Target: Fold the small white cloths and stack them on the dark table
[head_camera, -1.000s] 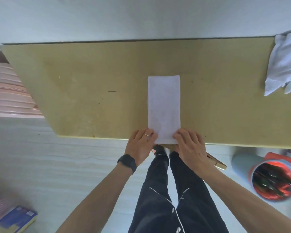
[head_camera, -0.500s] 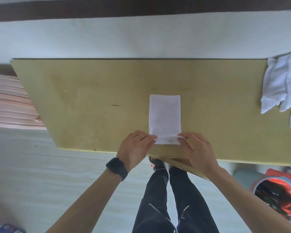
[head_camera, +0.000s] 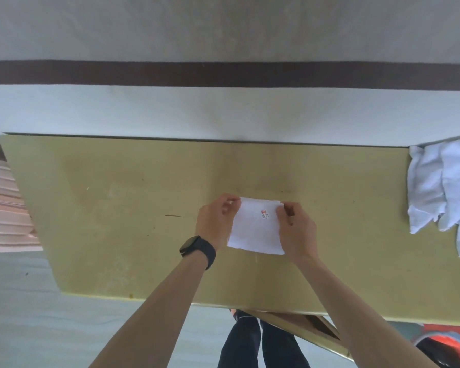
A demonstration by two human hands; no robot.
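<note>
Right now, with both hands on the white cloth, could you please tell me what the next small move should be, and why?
Probably lower the far edge flat and press the fold. The left hand and right hand each pinch a far corner of the white cloth, which looks only partly settled on the table, so it isn't ready to stack yet.

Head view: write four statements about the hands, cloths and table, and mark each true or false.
1. The left hand and right hand pinch the small white folded cloth's far corners. True.
2. The black wristwatch is on the right wrist. False: the left wrist.
3. The heap of loose white cloths lies at the olive-yellow flat table's left end. False: the right end.
4. A small red printed label shows on the held cloth. True.
</note>
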